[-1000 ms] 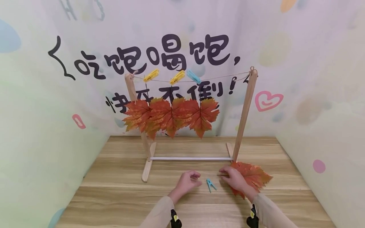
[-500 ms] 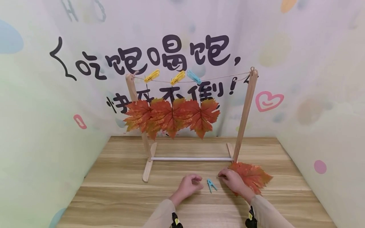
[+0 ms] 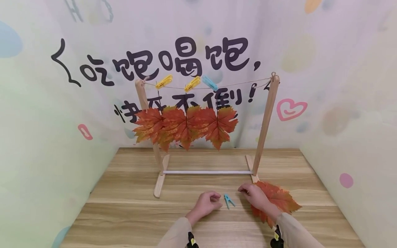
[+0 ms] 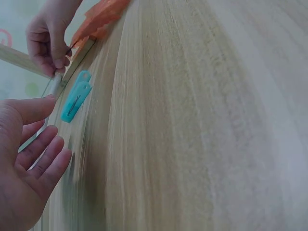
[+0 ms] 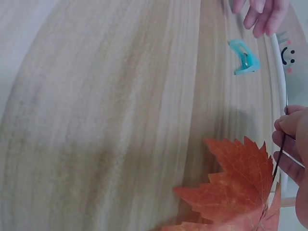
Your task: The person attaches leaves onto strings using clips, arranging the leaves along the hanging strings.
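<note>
My right hand (image 3: pixel 256 198) pinches the thin dark stem (image 5: pixel 280 156) of a red-orange maple leaf (image 3: pixel 283 200). Part of that leaf lies hidden behind the hand and wrist in the head view. Between my two hands, a light blue clothespin (image 3: pixel 228 201) rests on the table. Just left of it is my left hand (image 3: pixel 206 204), holding nothing. In the left wrist view, its fingers (image 4: pixel 45 161) are spread apart from the thumb, clear of the clothespin. Three similar leaves (image 3: pixel 218 125) hang by their stems from a string, under two yellow clothespins (image 3: pixel 192 83) and one blue clothespin (image 3: pixel 210 83).
Beyond my hands stands a wooden frame with a left post (image 3: pixel 142 94), a right post (image 3: pixel 266 120) and a white crossbar (image 3: pixel 207 172) near the table. The string (image 3: pixel 242 83) runs between the post tops. A printed backdrop (image 3: pixel 341 86) surrounds the wooden table (image 3: pixel 124 213).
The leaf in my right hand has tipped, its far end shifting down and to the right. My left hand has moved slightly toward me and the clothespin. The hanging leaves stay put.
</note>
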Demonstrator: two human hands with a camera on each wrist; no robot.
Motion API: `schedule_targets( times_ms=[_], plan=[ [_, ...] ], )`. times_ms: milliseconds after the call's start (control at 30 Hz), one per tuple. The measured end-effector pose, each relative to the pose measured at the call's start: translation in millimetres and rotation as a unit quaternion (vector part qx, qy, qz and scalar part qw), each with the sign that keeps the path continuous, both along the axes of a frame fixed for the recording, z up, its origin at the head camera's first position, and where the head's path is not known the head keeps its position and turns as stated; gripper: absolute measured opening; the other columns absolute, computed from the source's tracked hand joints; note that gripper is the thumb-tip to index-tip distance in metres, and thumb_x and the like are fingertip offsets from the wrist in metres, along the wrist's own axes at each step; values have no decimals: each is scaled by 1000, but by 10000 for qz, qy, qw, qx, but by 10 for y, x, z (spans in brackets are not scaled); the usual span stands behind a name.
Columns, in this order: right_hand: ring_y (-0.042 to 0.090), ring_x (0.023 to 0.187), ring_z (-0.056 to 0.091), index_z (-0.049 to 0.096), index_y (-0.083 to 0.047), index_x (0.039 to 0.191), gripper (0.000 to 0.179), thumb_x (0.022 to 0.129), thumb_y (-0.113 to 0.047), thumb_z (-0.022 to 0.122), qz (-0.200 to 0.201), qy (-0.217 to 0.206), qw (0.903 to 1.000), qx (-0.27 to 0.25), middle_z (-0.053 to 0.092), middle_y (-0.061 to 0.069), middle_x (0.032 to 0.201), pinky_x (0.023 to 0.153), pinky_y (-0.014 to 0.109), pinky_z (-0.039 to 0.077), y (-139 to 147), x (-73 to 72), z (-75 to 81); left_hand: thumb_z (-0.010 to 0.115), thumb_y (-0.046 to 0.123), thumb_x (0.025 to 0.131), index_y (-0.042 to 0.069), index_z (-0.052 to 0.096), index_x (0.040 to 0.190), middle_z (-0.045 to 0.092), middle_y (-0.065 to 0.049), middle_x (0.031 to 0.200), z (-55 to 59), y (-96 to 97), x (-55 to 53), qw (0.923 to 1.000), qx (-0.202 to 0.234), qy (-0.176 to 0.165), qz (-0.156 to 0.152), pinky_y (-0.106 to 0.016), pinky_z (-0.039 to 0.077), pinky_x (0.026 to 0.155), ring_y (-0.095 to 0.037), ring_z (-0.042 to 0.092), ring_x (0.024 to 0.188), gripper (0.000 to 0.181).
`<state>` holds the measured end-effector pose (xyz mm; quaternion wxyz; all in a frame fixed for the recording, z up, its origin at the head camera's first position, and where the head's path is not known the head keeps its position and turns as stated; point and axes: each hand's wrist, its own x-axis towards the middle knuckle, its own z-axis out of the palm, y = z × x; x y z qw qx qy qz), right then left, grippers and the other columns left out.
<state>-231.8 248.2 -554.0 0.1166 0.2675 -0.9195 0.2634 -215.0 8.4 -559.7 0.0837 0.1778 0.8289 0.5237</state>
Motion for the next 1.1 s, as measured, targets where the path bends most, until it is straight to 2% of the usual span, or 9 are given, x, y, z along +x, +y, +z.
schedule_targets(
  times_ms=[133,433,667,933,1100],
  plan=[
    [10,72,58,66,-4,83,5,82,-1,62,234,273,9992,-165,63,4,77,58,26,49,33,20,75,73,8,74,-2,64,97,65,-11,93,19,-1,-33,9996,-214,173,-95,-25,50,74,-23,61,85,26],
    [13,75,60,67,-5,86,13,78,5,65,59,-54,10000,-4,65,5,82,62,27,51,46,66,334,73,6,74,-2,64,99,66,-11,96,46,26,-67,9981,-450,323,-287,-29,50,78,-23,61,90,27],
    [10,74,59,66,-10,88,14,81,2,62,193,-58,9997,-124,66,5,83,61,25,50,33,72,504,75,6,71,1,67,97,66,-7,97,64,97,-90,9906,-951,876,-448,-26,49,80,-21,61,92,28],
    [8,74,58,67,-10,88,15,81,3,63,257,-193,9992,-243,66,4,84,61,24,49,25,82,519,76,1,65,3,68,95,66,-5,98,51,239,-153,9808,-1196,1370,-705,-24,46,84,-16,59,94,32],
    [8,74,57,66,-10,88,15,81,2,62,256,-270,9989,-270,65,5,84,61,24,49,25,107,499,79,5,63,5,68,97,65,-6,104,41,294,-154,9760,-1345,1447,-918,-27,44,89,-17,57,101,36]
  ],
)
